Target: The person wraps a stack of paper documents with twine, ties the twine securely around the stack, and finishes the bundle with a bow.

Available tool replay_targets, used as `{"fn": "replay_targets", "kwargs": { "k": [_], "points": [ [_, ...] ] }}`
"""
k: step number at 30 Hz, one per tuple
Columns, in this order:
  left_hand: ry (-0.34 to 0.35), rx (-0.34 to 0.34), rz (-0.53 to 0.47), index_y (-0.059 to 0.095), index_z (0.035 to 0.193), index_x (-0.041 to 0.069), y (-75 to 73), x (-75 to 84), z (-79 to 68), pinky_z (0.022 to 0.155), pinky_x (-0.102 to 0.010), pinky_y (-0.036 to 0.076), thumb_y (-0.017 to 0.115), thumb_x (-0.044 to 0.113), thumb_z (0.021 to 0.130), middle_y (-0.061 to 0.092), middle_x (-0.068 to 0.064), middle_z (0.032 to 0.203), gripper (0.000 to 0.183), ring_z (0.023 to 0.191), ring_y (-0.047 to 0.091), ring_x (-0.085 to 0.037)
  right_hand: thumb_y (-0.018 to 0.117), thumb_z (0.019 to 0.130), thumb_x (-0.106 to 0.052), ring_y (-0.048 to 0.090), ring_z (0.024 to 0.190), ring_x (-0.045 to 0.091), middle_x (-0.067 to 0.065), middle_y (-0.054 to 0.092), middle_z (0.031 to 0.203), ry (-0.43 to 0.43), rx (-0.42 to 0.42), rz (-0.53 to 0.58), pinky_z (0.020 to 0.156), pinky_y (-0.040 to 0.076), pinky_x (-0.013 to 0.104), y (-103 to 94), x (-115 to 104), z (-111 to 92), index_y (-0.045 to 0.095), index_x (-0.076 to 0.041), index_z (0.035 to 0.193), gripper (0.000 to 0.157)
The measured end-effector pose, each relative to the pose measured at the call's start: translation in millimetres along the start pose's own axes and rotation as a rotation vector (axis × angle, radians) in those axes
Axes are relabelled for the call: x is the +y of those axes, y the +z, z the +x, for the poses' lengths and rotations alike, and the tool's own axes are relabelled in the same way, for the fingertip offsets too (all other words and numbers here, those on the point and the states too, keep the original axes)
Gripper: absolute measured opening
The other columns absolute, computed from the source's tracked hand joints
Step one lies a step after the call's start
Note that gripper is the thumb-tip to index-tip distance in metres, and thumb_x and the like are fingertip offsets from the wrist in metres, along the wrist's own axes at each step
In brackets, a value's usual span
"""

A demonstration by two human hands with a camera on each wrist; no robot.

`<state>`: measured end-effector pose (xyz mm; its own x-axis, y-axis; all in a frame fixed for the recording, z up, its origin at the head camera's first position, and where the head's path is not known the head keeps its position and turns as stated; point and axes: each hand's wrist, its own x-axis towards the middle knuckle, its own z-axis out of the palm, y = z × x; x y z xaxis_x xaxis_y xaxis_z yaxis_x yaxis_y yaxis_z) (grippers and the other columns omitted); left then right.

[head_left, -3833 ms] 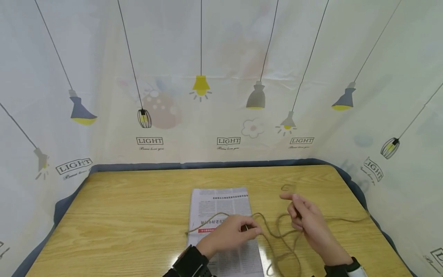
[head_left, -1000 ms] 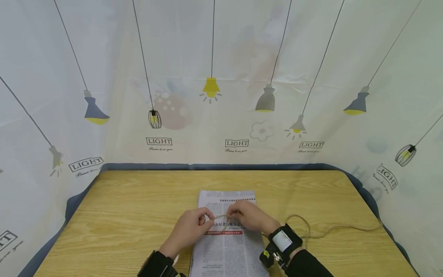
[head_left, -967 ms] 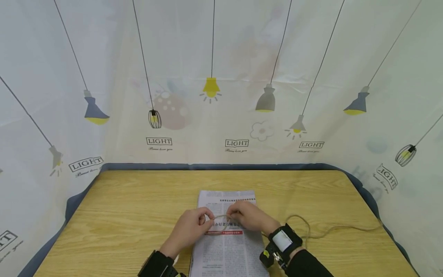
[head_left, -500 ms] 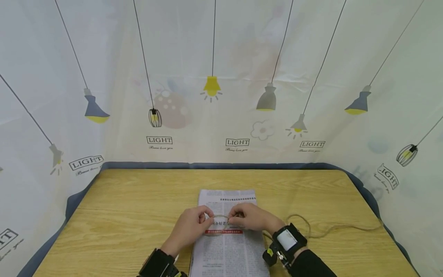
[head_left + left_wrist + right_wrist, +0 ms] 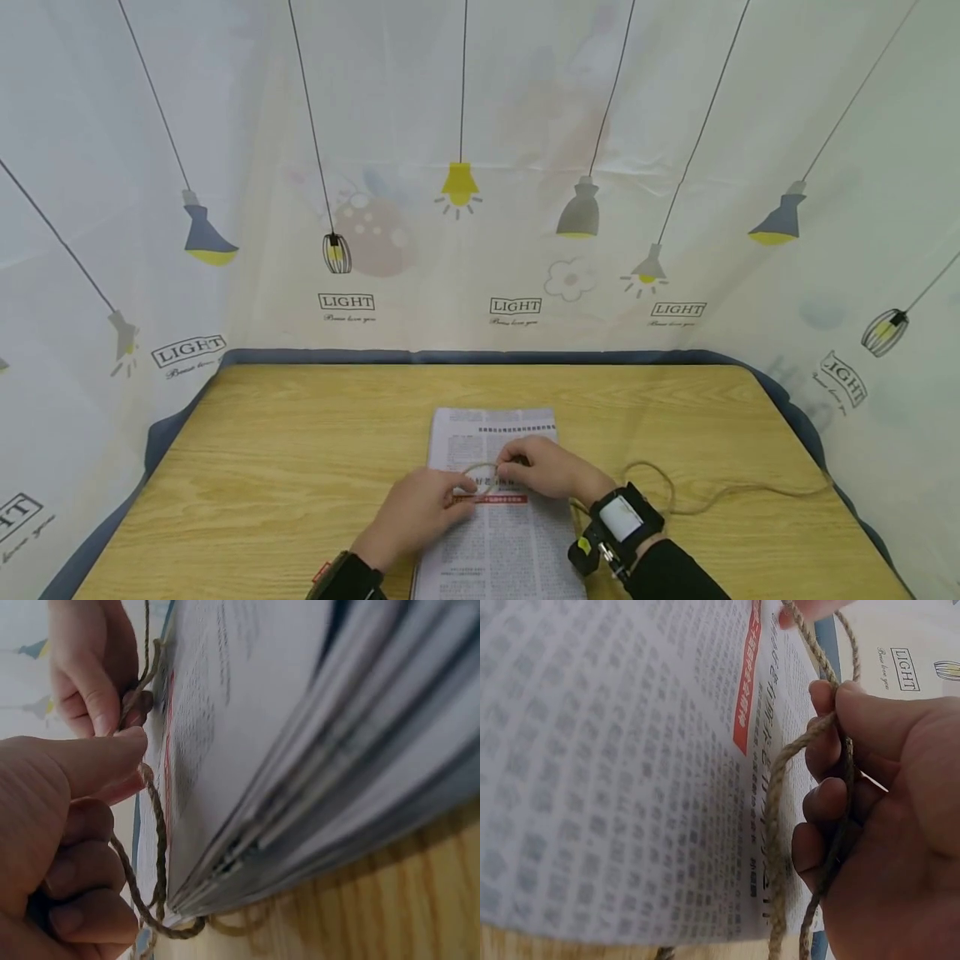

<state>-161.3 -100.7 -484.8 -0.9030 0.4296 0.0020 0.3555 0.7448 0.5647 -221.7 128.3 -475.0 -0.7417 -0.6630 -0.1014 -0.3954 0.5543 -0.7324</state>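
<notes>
A stack of folded newspapers [image 5: 502,542] lies on the wooden table, its layered edge showing in the left wrist view. Brown twine [image 5: 159,825] wraps round the stack and rises in a small loop above its printed top. My left hand [image 5: 420,510] is at the left side of that loop, thumb and forefinger pinching the twine, the other fingers curled beneath. My right hand [image 5: 546,468], over the upper right of the stack, pinches strands of twine [image 5: 778,795] where they meet between thumb and forefinger. One strand trails down past its curled fingers in the right wrist view.
A long tail of twine [image 5: 720,500] curves over the right of the wooden table [image 5: 300,450] to its edge. A pale curtain printed with lamps [image 5: 420,250] stands behind and at both sides. Dark wrist-worn gear [image 5: 626,517] sits on the right forearm.
Earlier the hands were apart, the right one off the stack among loose twine; now both meet over the newspapers. Within the last half second my left hand has shifted slightly nearer the body.
</notes>
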Motion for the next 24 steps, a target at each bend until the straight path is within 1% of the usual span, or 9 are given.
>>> {"fn": "replay_targets", "kwargs": {
  "k": [3, 5, 7, 9, 13, 15, 17, 20, 24],
  "points": [
    [0.022, -0.009, 0.078, 0.075, 0.091, 0.023, 1.7, 4.0, 1.4, 0.051, -0.019, 0.034, 0.070, 0.033, 0.088, 0.058, 0.018, 0.064, 0.012, 0.051, 0.042, 0.002, 0.056, 0.100, -0.025, 0.048, 0.069, 0.003, -0.009, 0.058, 0.080, 0.016, 0.000, 0.012, 0.065, 0.039, 0.020, -0.7, -0.6, -0.9, 0.069, -0.015, 0.093, 0.018],
    [0.029, -0.009, 0.088, 0.074, 0.086, 0.024, 1.6, 5.7, 1.7, 0.050, -0.019, 0.033, 0.071, 0.033, 0.088, 0.056, 0.017, 0.061, 0.009, 0.049, 0.041, 0.002, 0.055, 0.100, -0.025, 0.048, 0.068, 0.003, -0.008, 0.058, 0.080, 0.019, -0.001, 0.020, 0.064, 0.039, 0.020, -0.8, -0.5, -1.4, 0.070, -0.014, 0.094, 0.019],
    [0.029, -0.005, 0.070, 0.072, 0.083, 0.026, 1.1, 5.3, 1.8, 0.048, -0.019, 0.031, 0.070, 0.032, 0.089, 0.050, 0.016, 0.058, 0.009, 0.048, 0.039, 0.000, 0.056, 0.100, -0.026, 0.049, 0.069, 0.004, -0.007, 0.060, 0.081, 0.022, 0.007, 0.024, 0.065, 0.040, 0.021, -1.2, -0.2, -2.6, 0.070, -0.014, 0.095, 0.019],
    [0.032, 0.001, 0.039, 0.072, 0.083, 0.027, 0.0, 3.7, 1.8, 0.049, -0.019, 0.031, 0.069, 0.033, 0.090, 0.048, 0.015, 0.060, 0.009, 0.050, 0.039, 0.000, 0.054, 0.100, -0.028, 0.052, 0.073, 0.004, -0.007, 0.064, 0.087, 0.027, 0.034, 0.007, 0.067, 0.042, 0.021, -1.9, 1.0, -4.6, 0.071, -0.016, 0.099, 0.021],
    [0.053, 0.006, -0.022, 0.072, 0.085, 0.028, -4.4, -1.3, 0.6, 0.054, -0.020, 0.036, 0.068, 0.033, 0.091, 0.052, 0.014, 0.070, 0.009, 0.059, 0.044, -0.001, 0.051, 0.102, -0.028, 0.060, 0.092, 0.008, -0.004, 0.069, 0.106, 0.038, 0.137, -0.041, 0.078, 0.047, 0.029, -6.4, 4.7, -12.2, 0.071, -0.018, 0.110, 0.024],
    [0.063, -0.001, -0.053, 0.072, 0.085, 0.027, -8.3, -2.6, -0.7, 0.057, -0.020, 0.038, 0.067, 0.032, 0.092, 0.054, 0.014, 0.075, 0.010, 0.063, 0.046, -0.002, 0.050, 0.103, -0.024, 0.061, 0.102, 0.013, -0.001, 0.068, 0.114, 0.033, 0.183, -0.057, 0.084, 0.048, 0.034, -12.5, 7.6, -18.6, 0.070, -0.016, 0.114, 0.025],
    [0.067, -0.013, -0.093, 0.071, 0.085, 0.026, -12.4, -3.4, -2.1, 0.059, -0.021, 0.039, 0.065, 0.031, 0.093, 0.056, 0.014, 0.076, 0.012, 0.064, 0.046, -0.002, 0.049, 0.103, -0.021, 0.062, 0.106, 0.018, 0.003, 0.067, 0.116, 0.033, 0.209, -0.059, 0.087, 0.049, 0.037, -21.2, 11.9, -27.4, 0.068, -0.012, 0.117, 0.025],
    [0.057, -0.031, -0.163, 0.070, 0.088, 0.025, -19.4, -3.1, -4.9, 0.059, -0.021, 0.038, 0.060, 0.030, 0.096, 0.057, 0.013, 0.074, 0.014, 0.062, 0.046, -0.003, 0.049, 0.103, -0.016, 0.061, 0.105, 0.021, 0.008, 0.067, 0.117, 0.050, 0.231, -0.093, 0.087, 0.050, 0.036, -37.6, 21.7, -46.2, 0.065, -0.008, 0.120, 0.025],
    [0.017, -0.032, -0.222, 0.071, 0.094, 0.024, -28.5, -2.2, -8.8, 0.054, -0.020, 0.036, 0.057, 0.036, 0.098, 0.051, 0.011, 0.065, 0.019, 0.057, 0.044, -0.002, 0.053, 0.100, -0.012, 0.059, 0.099, 0.017, 0.011, 0.065, 0.113, 0.129, 0.258, -0.134, 0.081, 0.050, 0.032, -58.8, 38.3, -80.8, 0.061, -0.004, 0.121, 0.023]
  ]
}}
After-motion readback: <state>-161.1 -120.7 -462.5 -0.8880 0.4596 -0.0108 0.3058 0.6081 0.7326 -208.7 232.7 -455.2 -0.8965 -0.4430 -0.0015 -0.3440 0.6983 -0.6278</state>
